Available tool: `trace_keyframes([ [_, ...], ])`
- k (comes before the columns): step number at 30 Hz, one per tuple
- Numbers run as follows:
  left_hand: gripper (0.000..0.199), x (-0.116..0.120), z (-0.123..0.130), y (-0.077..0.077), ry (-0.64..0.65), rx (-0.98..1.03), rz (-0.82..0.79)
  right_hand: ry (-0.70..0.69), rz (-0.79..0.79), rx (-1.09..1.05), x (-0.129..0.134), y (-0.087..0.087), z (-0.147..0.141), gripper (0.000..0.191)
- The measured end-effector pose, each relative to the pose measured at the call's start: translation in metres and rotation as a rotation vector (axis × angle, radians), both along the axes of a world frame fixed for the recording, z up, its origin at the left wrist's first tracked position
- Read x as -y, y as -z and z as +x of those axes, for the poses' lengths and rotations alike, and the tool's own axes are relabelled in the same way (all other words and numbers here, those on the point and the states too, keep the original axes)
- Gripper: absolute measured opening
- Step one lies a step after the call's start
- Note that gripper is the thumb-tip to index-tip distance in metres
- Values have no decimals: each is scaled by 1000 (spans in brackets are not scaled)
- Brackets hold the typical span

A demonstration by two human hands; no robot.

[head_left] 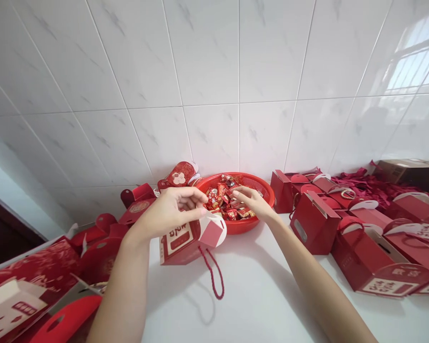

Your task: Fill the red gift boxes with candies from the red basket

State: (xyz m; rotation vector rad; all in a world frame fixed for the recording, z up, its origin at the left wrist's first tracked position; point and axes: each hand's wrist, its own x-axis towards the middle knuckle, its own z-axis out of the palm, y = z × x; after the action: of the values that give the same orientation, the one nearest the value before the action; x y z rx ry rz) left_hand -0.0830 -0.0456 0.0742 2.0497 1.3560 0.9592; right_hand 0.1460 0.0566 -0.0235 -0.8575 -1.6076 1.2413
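Red plastic forms the round basket, my landmark in the head view, set close to the tiled wall on the white table. Wrapped sweets, red and gold (shiny little things), lie inside it.

My left hand is at the basket's left front edge, just above the gift box. Its fingers are loosely curled, with the thumb and forefinger parted; I can't tell whether my thumb touches the box. My right hand reaches over the basket's right side, fingers slightly bent and unclenched, tips above the sweets (whether they touch any, I can't tell).

The gift box sits in front of the basket and a little to its left, tilted in my view, with a pale-edged rounded flap towards the basket. A dark red cord loops down from it onto the table, nearer me than the basket.

Left of the basket, more red boxes crowd together, some with flaps up. To its right stand rows of red handled boxes (quite a crowd). Beyond those, farther right of the basket, are crimson strips and a brown carton.
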Motion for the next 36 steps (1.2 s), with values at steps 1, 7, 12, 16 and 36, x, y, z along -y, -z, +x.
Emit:
trace_keyframes([
  [1, 17, 3, 0, -1, 39, -29, -28, -34, 40, 10, 1, -1, 0, 37],
  [7, 11, 24, -6, -6, 151, -88, -66, -192, 147, -13, 18, -18, -7, 34],
  [12, 12, 30, -7, -4, 214, -168, -103, -385, 339, 184, 41, -44, -4, 28],
  [16, 11, 22, -3, 3, 240, -247, -160, -463, 468, 427, 58, -62, 7, 19],
  [36, 48, 16, 0, 1, 228, -572, -477, -304, 435, 1356, 108, -60, -18, 54],
])
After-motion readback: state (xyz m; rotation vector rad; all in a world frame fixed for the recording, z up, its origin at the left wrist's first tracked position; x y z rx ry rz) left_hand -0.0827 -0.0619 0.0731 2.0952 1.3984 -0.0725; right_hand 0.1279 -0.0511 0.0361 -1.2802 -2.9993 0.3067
